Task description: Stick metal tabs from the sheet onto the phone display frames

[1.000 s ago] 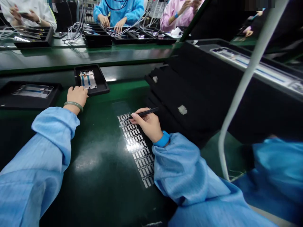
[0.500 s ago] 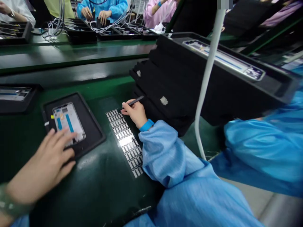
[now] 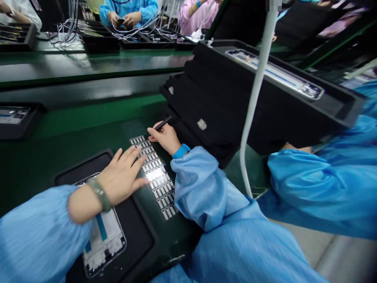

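My left hand, with a green bangle at the wrist, has its fingers spread and holds nothing. Its fingertips reach over the left edge of a sheet of small silver stickers; whether they touch it I cannot tell. Under my left wrist lies a phone frame with blue strips, in a black tray. At the far end of the sheet my right hand, with a blue wristband, is closed around slim black tweezers. Their tips are hidden by the fingers.
Stacked black trays stand at the right, with another phone frame in the top one. A pale pole rises before them. One more tray sits at far left. Co-workers' hands are across the bench.
The black tray with the phone frame has come nearer to me. My left hand has moved right, from the frame to the sticker sheet. My right hand keeps the tweezers in nearly the same place.
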Action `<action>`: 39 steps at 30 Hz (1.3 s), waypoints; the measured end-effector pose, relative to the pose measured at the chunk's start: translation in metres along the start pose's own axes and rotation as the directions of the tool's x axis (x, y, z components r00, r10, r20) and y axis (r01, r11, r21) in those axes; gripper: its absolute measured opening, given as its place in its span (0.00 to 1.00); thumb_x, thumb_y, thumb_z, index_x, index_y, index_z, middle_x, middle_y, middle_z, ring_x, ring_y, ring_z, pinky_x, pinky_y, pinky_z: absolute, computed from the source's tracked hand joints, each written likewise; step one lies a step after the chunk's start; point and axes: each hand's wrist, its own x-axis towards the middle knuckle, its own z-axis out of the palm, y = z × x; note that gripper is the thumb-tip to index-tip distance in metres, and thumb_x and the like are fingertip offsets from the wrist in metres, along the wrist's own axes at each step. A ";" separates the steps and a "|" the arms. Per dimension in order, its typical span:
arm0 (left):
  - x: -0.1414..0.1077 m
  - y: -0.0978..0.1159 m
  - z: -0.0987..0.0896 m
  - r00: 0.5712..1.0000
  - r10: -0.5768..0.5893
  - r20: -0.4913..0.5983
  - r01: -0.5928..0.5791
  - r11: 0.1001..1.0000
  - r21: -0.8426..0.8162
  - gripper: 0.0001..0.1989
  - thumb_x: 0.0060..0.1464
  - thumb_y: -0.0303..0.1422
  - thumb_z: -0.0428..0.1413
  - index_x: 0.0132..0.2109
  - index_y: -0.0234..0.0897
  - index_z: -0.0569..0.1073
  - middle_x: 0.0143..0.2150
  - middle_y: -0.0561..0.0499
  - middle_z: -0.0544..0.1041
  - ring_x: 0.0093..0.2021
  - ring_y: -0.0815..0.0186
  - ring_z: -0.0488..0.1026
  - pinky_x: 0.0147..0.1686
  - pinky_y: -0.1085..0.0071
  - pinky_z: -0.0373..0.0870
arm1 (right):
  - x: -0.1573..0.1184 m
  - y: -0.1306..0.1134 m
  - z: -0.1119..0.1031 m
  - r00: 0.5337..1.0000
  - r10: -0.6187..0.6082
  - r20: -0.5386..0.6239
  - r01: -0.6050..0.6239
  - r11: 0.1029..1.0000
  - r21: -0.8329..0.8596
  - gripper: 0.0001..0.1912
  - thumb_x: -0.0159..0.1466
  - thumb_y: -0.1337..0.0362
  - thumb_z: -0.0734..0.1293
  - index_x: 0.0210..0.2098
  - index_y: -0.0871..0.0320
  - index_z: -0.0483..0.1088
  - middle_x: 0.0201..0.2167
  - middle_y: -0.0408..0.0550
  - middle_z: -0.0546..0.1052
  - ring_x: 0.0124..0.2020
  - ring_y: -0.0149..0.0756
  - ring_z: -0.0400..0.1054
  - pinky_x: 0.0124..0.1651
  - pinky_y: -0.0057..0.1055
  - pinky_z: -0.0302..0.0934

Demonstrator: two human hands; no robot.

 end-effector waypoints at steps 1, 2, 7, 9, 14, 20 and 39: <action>0.014 -0.004 0.006 1.000 -0.007 0.011 0.007 1.000 -0.003 0.30 0.60 0.47 0.42 0.63 0.32 0.57 0.66 0.38 0.56 0.66 0.52 0.50 0.61 0.47 0.51 | 0.000 0.000 0.000 1.000 0.002 0.013 -0.002 1.000 0.005 0.13 0.54 0.59 0.71 0.29 0.60 0.64 0.21 0.39 0.71 0.24 0.29 0.73 0.28 0.24 0.72; 0.025 -0.008 0.012 1.000 -0.012 0.022 0.012 1.000 -0.006 0.30 0.61 0.46 0.42 0.63 0.32 0.58 0.66 0.37 0.57 0.66 0.50 0.51 0.61 0.45 0.50 | 0.000 0.000 0.000 1.000 0.008 0.026 -0.008 1.000 0.014 0.13 0.54 0.59 0.71 0.29 0.60 0.64 0.21 0.39 0.71 0.24 0.29 0.73 0.28 0.24 0.72; 0.037 -0.014 0.024 0.998 -0.022 0.053 0.023 0.999 -0.026 0.29 0.60 0.45 0.43 0.62 0.32 0.58 0.66 0.36 0.55 0.65 0.49 0.53 0.59 0.41 0.49 | 0.000 -0.001 0.002 0.998 0.033 0.044 -0.036 0.997 0.063 0.11 0.55 0.61 0.70 0.29 0.60 0.65 0.20 0.39 0.71 0.23 0.28 0.72 0.28 0.24 0.71; 0.035 -0.014 0.022 0.998 -0.028 0.056 0.030 0.999 -0.038 0.28 0.60 0.44 0.44 0.63 0.33 0.58 0.66 0.37 0.55 0.65 0.49 0.53 0.59 0.40 0.49 | 0.000 -0.002 0.004 0.998 0.059 0.026 -0.062 0.994 0.086 0.10 0.55 0.63 0.70 0.29 0.60 0.65 0.20 0.39 0.71 0.23 0.27 0.72 0.27 0.23 0.71; 0.035 -0.013 0.023 0.999 -0.035 0.035 0.038 0.995 -0.092 0.28 0.59 0.43 0.47 0.61 0.33 0.59 0.65 0.37 0.57 0.64 0.48 0.54 0.59 0.37 0.46 | 0.002 -0.008 0.004 0.988 0.151 0.044 -0.156 0.973 0.170 0.06 0.57 0.71 0.68 0.28 0.61 0.64 0.19 0.38 0.71 0.21 0.25 0.71 0.23 0.19 0.68; 0.034 -0.015 0.024 0.996 -0.048 -0.080 0.030 0.977 -0.213 0.25 0.55 0.40 0.52 0.58 0.35 0.64 0.63 0.38 0.62 0.63 0.49 0.56 0.60 0.41 0.46 | -0.006 -0.025 0.000 0.973 0.132 0.189 -0.200 0.892 0.406 0.08 0.56 0.65 0.69 0.28 0.61 0.65 0.23 0.40 0.75 0.21 0.22 0.70 0.26 0.17 0.69; -0.088 -0.042 -0.013 0.827 -0.561 -0.017 0.421 0.640 -0.643 0.17 0.55 0.49 0.48 0.37 0.42 0.72 0.39 0.52 0.73 0.39 0.64 0.71 0.40 0.66 0.69 | -0.068 -0.080 0.079 0.875 -0.045 0.483 -0.164 0.909 0.383 0.17 0.50 0.57 0.74 0.29 0.62 0.67 0.23 0.41 0.74 0.21 0.27 0.72 0.25 0.23 0.70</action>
